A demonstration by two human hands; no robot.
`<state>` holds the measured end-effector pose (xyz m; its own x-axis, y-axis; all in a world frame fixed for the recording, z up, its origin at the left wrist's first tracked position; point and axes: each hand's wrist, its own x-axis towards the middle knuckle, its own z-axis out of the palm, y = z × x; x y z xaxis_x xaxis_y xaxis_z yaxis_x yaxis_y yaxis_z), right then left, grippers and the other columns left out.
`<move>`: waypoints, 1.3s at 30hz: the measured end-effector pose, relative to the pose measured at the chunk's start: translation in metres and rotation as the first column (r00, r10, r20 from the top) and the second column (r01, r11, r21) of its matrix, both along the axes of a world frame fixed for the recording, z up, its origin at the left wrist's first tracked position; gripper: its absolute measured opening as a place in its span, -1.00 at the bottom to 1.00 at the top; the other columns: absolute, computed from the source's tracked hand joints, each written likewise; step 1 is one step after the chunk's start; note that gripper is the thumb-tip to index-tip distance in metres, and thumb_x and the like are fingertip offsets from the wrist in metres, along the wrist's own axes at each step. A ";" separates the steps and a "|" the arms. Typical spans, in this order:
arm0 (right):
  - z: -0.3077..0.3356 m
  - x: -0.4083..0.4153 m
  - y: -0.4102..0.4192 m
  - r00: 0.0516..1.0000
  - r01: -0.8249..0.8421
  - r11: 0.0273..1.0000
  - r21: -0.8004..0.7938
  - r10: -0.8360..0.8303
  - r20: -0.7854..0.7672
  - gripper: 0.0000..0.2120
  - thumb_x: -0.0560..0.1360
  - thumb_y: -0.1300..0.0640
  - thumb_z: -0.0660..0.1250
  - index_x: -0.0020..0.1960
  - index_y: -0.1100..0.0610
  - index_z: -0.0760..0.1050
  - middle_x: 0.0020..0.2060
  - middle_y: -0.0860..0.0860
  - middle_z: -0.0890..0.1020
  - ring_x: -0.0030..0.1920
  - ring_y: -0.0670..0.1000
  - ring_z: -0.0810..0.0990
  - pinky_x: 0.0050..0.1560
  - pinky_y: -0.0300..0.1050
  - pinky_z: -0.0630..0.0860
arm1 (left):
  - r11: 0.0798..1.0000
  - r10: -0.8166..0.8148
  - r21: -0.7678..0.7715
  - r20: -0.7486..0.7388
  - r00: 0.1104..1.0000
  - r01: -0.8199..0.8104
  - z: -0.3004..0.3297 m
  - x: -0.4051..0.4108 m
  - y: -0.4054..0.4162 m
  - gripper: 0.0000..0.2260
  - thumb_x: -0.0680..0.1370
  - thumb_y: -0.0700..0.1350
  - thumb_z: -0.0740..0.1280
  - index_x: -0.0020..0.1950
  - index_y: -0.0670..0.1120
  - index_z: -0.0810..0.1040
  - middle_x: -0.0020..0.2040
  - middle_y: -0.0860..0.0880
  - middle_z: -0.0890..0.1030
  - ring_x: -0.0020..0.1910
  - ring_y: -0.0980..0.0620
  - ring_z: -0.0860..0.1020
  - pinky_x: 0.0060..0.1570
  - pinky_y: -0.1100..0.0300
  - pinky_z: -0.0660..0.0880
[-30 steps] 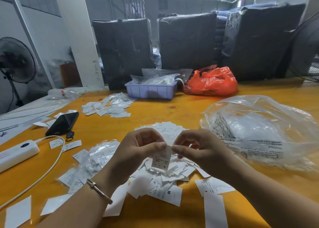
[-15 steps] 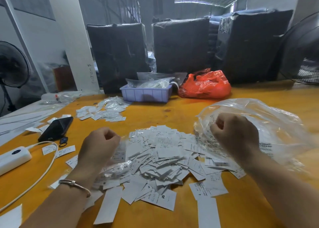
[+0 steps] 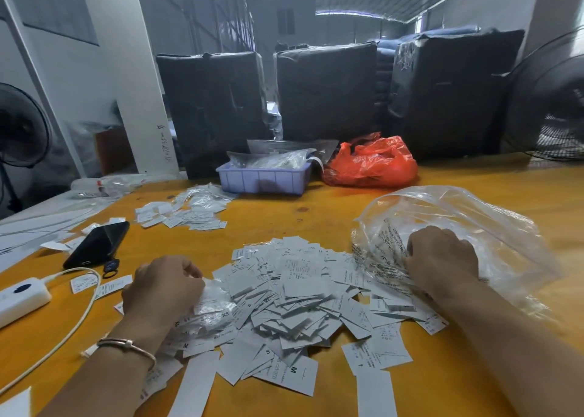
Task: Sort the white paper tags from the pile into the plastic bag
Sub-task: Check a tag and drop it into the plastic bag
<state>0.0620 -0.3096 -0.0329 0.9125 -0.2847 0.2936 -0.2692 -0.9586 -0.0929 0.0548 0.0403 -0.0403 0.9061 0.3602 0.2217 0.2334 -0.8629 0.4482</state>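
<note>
A loose pile of white paper tags [image 3: 297, 290] with size letters lies on the yellow table in front of me. To its right lies a large clear plastic bag [image 3: 467, 221], puffed up, its printed mouth facing the pile. My right hand [image 3: 442, 258] is curled at that mouth and grips the crumpled film. My left hand [image 3: 164, 287] is curled at the pile's left edge, its fingertips pinching a small clear packet [image 3: 211, 309] of tags. Whether either hand also holds a tag is hidden.
A black phone [image 3: 98, 244], a white power bank [image 3: 22, 295] and its cable lie at the left. Further back are a second heap of tags [image 3: 186, 211], a lilac tray [image 3: 262, 178] and a red bag [image 3: 369, 164]. Black bales stand behind the table.
My hands, which together held one tag above the pile, have parted. The right went to the big bag's mouth, the left down to the small packet at the left.
</note>
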 end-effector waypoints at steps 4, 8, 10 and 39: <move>-0.001 0.001 -0.001 0.998 -0.011 1.000 0.019 0.009 0.058 -0.90 0.48 0.21 0.24 -0.17 0.10 0.52 -0.16 0.02 0.58 -0.14 0.09 0.45 -0.09 -0.09 0.34 | 0.999 -0.015 0.039 0.107 0.994 0.011 -0.001 0.001 -0.005 -0.89 0.53 -0.03 0.36 0.04 0.09 0.61 0.13 0.00 0.59 0.19 -0.11 0.42 0.09 -0.04 0.46; -0.002 0.001 -0.001 0.982 -0.043 0.999 0.030 0.037 0.183 -0.81 0.53 0.14 0.21 -0.20 0.12 0.54 -0.21 0.04 0.58 -0.19 0.10 0.42 -0.14 -0.08 0.30 | 0.996 -0.085 0.061 0.253 0.964 0.071 0.001 -0.002 -0.014 -0.91 0.54 -0.04 0.37 0.03 0.06 0.62 0.12 -0.03 0.59 0.16 -0.11 0.43 0.08 -0.07 0.46; -0.001 0.001 0.000 0.965 -0.052 0.999 0.008 0.048 0.256 -0.77 0.55 0.12 0.21 -0.16 0.14 0.59 -0.18 0.07 0.61 -0.18 0.12 0.46 -0.17 -0.08 0.31 | 0.991 -0.132 0.058 0.319 0.938 0.120 0.001 -0.004 -0.019 -0.92 0.54 -0.08 0.38 0.01 0.03 0.63 0.10 -0.04 0.60 0.13 -0.10 0.46 0.05 -0.09 0.48; -0.001 -0.041 0.083 0.588 -0.416 -0.215 0.884 0.678 0.442 -0.84 0.45 0.11 0.33 -0.15 0.21 0.59 -0.33 0.10 0.61 -0.38 -0.03 0.49 -0.35 -0.24 0.34 | 0.291 -0.701 -0.683 0.324 0.636 0.669 0.002 -0.026 -0.065 -0.59 0.38 -0.03 0.53 0.22 0.05 0.61 -0.01 -0.03 0.71 0.00 0.06 0.67 -0.05 0.28 0.56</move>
